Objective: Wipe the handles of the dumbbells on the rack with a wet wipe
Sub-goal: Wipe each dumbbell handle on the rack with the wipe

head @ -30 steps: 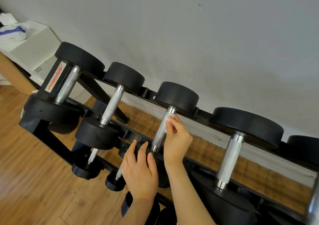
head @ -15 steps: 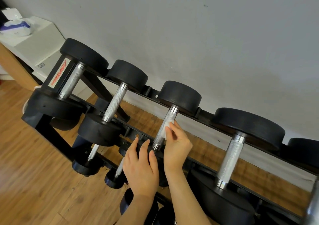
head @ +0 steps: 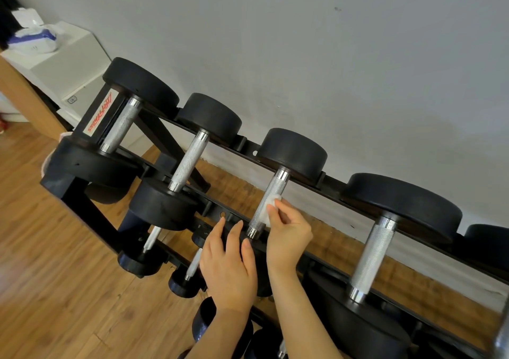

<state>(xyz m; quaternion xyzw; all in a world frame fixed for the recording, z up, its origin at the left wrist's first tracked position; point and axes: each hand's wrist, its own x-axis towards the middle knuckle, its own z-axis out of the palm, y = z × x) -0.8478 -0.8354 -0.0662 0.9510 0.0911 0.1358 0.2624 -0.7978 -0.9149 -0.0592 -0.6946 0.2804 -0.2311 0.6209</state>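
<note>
While the right hand [head: 289, 232] pinches a small white wipe [head: 271, 207] against a dumbbell's ridged silver handle [head: 268, 203], the left hand [head: 228, 262] rests beside it.
Left fingers lie spread on that dumbbell's black front weight [head: 261, 273], just below the wipe, on the black rack [head: 334, 182].

A plain grey wall [head: 330, 55] fills the upper part of the view. A wooden floor [head: 55, 289] spreads across the lower left. At the far left stands a white cabinet [head: 66, 66], and on its top lies a white and blue packet [head: 33, 40]. Beside the cabinet is a light wooden panel [head: 24, 99].
</note>
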